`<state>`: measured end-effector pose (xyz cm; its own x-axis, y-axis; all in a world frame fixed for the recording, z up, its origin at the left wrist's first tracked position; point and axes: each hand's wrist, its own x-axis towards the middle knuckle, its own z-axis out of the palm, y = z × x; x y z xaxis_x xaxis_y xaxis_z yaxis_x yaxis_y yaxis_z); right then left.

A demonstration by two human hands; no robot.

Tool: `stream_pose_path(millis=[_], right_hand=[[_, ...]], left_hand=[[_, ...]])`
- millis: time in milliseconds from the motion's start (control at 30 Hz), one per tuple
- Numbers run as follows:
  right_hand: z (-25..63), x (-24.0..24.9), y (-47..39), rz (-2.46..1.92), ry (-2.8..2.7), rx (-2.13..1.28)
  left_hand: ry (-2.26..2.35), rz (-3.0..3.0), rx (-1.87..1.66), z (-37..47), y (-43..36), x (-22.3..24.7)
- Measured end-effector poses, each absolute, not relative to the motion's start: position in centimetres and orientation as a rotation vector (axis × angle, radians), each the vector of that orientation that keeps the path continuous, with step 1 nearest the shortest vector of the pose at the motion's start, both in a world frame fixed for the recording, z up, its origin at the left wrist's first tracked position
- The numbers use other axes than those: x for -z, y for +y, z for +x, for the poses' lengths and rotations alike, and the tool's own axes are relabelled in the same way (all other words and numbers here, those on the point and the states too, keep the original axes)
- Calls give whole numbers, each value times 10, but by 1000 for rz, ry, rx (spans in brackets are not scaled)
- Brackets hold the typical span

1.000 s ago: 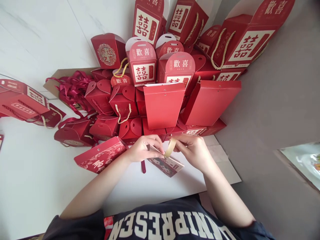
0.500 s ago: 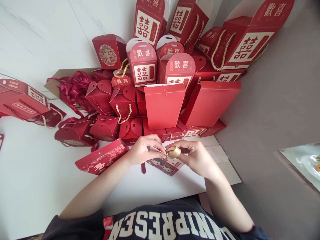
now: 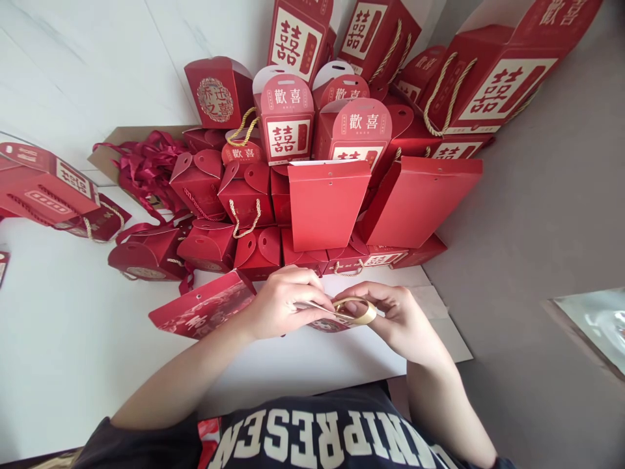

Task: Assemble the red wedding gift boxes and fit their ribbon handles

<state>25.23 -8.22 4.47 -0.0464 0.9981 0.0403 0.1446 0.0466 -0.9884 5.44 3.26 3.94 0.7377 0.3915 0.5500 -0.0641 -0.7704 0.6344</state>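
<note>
Between finger and thumb, my left hand (image 3: 286, 301) pinches a thin stiff card (image 3: 316, 306), seen almost edge-on. A gold ribbon (image 3: 365, 315) meets the card's right end and curves into an open loop. My right hand (image 3: 398, 316) is closed on that ribbon, its fingers partly behind the loop. Whether the ribbon runs through a hole in the card I cannot tell. Under the hands lies a printed piece (image 3: 328, 324) with a cartoon picture, mostly covered. Left of my left hand, a flat red printed box (image 3: 208, 299) rests on the white table (image 3: 254, 371).
Rows of red gift boxes (image 3: 258, 251) with rope handles crowd the back. Two plain red boxes (image 3: 328, 205) lean in front of them. A cardboard box (image 3: 110, 146) holds crimson ribbons (image 3: 151, 166). A grey surface (image 3: 517, 228) borders the right.
The gold ribbon loop has grown wider and longer. My right hand has shifted slightly right and down, and both hands now cover more of the printed piece.
</note>
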Motion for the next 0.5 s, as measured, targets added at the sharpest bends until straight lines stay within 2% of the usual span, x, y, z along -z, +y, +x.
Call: stream_pose_path(millis=[500], right_hand=[[258,-41,-87,-1266,-1468,-1160]], left_hand=[[252,2271,-844,53,35,-34]])
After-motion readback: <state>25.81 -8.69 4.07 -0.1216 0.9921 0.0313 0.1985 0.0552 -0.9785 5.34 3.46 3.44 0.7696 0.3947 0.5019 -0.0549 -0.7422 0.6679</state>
